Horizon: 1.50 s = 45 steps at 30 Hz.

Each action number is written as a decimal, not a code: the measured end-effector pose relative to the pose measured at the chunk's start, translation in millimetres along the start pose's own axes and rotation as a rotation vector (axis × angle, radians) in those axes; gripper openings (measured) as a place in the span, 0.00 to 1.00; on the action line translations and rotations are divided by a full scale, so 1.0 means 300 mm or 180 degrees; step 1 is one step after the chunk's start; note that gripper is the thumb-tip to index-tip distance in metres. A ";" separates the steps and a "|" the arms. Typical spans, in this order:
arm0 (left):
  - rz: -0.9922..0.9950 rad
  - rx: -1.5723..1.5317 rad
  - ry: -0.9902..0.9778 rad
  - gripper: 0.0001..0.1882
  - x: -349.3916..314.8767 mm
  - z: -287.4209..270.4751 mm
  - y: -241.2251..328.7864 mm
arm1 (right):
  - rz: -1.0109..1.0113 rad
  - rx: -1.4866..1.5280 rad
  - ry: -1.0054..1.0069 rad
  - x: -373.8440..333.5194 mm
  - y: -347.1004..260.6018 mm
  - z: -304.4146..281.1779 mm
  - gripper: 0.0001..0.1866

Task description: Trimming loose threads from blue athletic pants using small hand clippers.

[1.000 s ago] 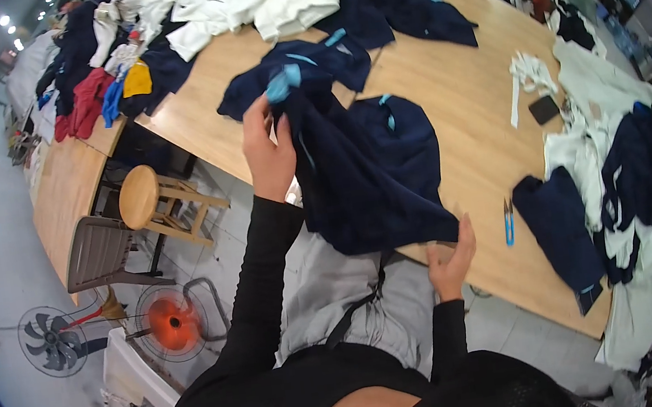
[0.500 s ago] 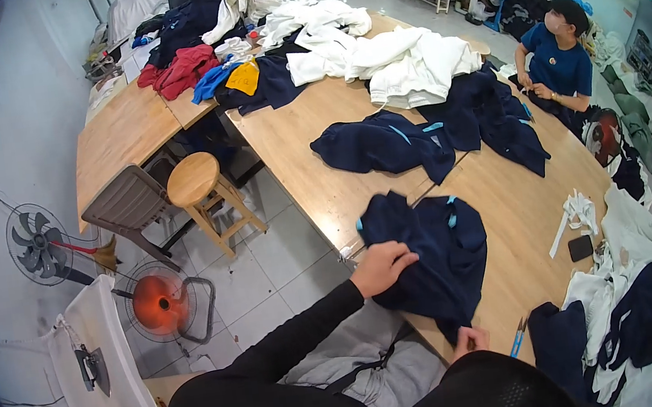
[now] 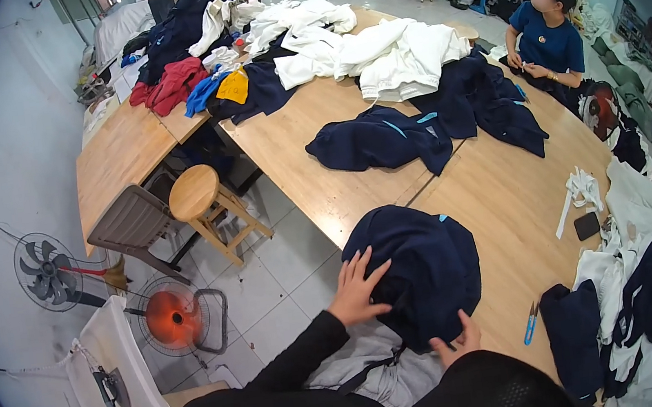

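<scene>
A navy garment (image 3: 425, 264) lies bunched in a rounded heap at the near edge of the table, with a small light-blue patch near its top. On its left side rests my left hand (image 3: 359, 288), open with the fingers spread over the cloth. My right hand (image 3: 461, 340) is at the garment's lower right edge, its thumb and fingers apart and touching the fabric. Blue-handled thread snips (image 3: 531, 325) lie on the table to the right of my right hand.
Other navy garments (image 3: 375, 139) and a white garment pile (image 3: 406, 57) lie farther back on the table (image 3: 523, 202). Navy and white cloth (image 3: 574, 335) is heaped at the right, near white strips (image 3: 580, 191) and a dark square object (image 3: 587, 226). A person (image 3: 547, 34) sits across the table.
The navy garment has gone from spread out to a rounded bunch closer to me. My left hand has spread its fingers and shifted slightly lower left; my right hand's pinch has loosened.
</scene>
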<state>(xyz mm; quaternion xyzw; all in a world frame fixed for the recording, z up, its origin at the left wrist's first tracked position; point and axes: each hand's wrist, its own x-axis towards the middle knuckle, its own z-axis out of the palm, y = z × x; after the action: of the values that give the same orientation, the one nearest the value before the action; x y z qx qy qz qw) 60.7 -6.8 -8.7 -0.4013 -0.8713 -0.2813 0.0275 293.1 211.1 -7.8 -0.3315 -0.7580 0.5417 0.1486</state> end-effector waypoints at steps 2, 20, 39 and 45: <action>-0.0474 0.0114 -0.0051 0.41 -0.063 -0.016 0.035 | -0.0921 -0.1301 0.0236 -0.036 -0.115 0.060 0.41; 0.0678 -0.1779 0.0166 0.12 0.148 -0.011 0.140 | -0.0385 0.0154 0.2053 0.223 -0.171 -0.170 0.07; 0.0457 -0.1670 0.0676 0.14 0.165 -0.100 0.226 | -0.1460 -0.0372 -0.0465 0.179 -0.248 -0.005 0.11; -0.0057 -0.0319 -0.0104 0.30 0.050 -0.045 0.117 | -0.0743 -0.1947 0.1310 0.068 -0.023 -0.101 0.16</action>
<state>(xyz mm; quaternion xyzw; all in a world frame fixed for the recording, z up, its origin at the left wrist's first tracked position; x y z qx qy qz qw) 73.3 14.7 23.2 -0.3989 -0.8599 -0.3183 -0.0094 293.3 245.1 7.0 -0.3737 -0.8716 0.1922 0.2525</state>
